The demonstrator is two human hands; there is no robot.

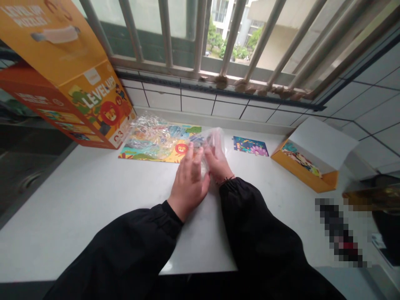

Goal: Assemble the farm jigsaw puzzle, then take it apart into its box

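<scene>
Left hand: The left hand (189, 183) lies on the lower part of a clear plastic bag (212, 143). Its fingers are close together and they hold the bag.

Right hand: The right hand (217, 164) holds the same bag from the other side, very near to the left hand. The gap between both hands is narrow. A dark bracelet (225, 180) goes around this wrist.

Bag: It is crumpled and stands between the hands, near the middle of the white bench (93, 216). Something coloured is inside, but it is too small to tell what.

Arms: Black sleeves (259, 233) cover both arms down to the wrists.

Behind the hands: A colourful puzzle (150, 154) with a lion picture lies flat on the bench, just left of the bag. Crumpled clear plastic (146, 129) lies over its upper part.

Right side: A small blue puzzle card (250, 146) lies on the bench, apart from the hands. Further right is an open orange box (304, 160) with a white lid and a coloured picture inside.

Left side: A large orange "LEVEL UP" box (93, 96) with a lion on it stands tilted, its corner just beside the puzzle.

Background: Under a window with metal bars (237, 46) is a white tiled wall (193, 100).

Lower right: One pixelated object (339, 231) is too blurred to tell.
</scene>
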